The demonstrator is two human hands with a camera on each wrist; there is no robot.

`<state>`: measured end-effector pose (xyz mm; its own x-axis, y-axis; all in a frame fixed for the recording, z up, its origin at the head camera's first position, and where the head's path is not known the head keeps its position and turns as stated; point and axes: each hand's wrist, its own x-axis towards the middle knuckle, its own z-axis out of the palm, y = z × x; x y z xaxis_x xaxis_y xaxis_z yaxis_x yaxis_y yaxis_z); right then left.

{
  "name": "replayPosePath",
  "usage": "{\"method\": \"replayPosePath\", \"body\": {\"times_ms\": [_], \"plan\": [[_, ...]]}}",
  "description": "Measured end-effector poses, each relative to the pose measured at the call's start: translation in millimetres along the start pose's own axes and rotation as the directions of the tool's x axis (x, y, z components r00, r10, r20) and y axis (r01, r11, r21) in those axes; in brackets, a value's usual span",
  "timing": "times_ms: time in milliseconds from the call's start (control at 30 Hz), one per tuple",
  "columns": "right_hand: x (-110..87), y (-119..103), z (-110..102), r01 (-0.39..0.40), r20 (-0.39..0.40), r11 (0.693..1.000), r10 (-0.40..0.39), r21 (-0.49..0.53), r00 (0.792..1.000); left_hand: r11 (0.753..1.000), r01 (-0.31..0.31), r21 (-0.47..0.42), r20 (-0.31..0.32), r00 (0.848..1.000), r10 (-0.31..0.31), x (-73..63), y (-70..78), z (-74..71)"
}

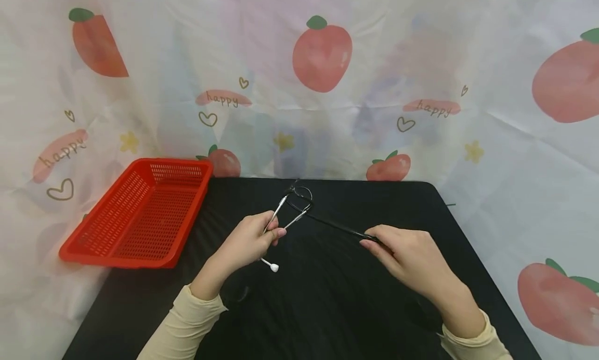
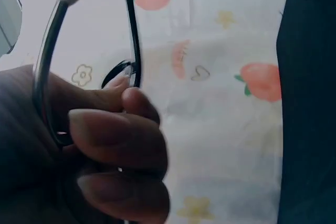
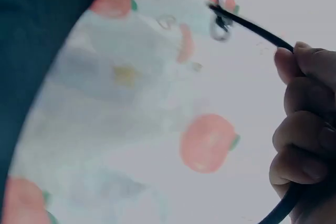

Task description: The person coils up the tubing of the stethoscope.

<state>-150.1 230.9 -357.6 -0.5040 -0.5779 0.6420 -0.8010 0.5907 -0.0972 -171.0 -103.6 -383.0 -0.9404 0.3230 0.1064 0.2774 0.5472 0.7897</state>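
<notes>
The stethoscope point(image 1: 334, 225) is held up over the black table point(image 1: 327, 308). The left grip point(image 1: 255, 238) pinches its metal ear tubes point(image 1: 296, 219), a white ear tip point(image 1: 274, 267) poking out below; the right grip point(image 1: 408, 253) is curled round the black tubing. Holding it at two spread points probably keeps the tubing from slumping. The red basket point(image 1: 117, 261) sits off left, perhaps leaving working room.
</notes>
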Motion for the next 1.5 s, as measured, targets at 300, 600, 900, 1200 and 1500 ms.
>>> {"method": "replayPosePath", "body": {"times_ms": [300, 600, 900, 1200, 1500], "plan": [[38.2, -10.6, -38.5, 0.237, -0.071, 0.963, -0.247, -0.129, 0.966, 1.000, -0.024, 0.011, 0.391, 0.920, 0.018, -4.6, 19.2, -2.6], [78.5, -1.6, -34.3, 0.280, 0.104, 0.919, -0.318, 0.278, 0.942, 0.925, -0.381, 0.015, 0.612, 0.735, 0.293, -29.3, 60.0, 4.0], [84.3, 23.2, 20.8, 0.025, 0.165, 0.583, -0.272, 0.812, 0.948, 0.816, -0.576, -0.045, 0.412, 0.733, 0.540, -46.3, 77.9, -1.3], [53.4, 2.3, 57.5, -0.111, 0.113, 0.681, 0.042, 0.724, 0.993, 0.918, -0.338, -0.209, 0.159, 0.914, 0.373, -56.4, 76.6, 1.2], [30.2, -2.1, 59.5, -0.175, 0.096, 0.851, 0.147, 0.495, 0.985, 0.935, -0.112, -0.336, 0.061, 0.988, 0.141, -44.2, 58.5, -13.8]]}}
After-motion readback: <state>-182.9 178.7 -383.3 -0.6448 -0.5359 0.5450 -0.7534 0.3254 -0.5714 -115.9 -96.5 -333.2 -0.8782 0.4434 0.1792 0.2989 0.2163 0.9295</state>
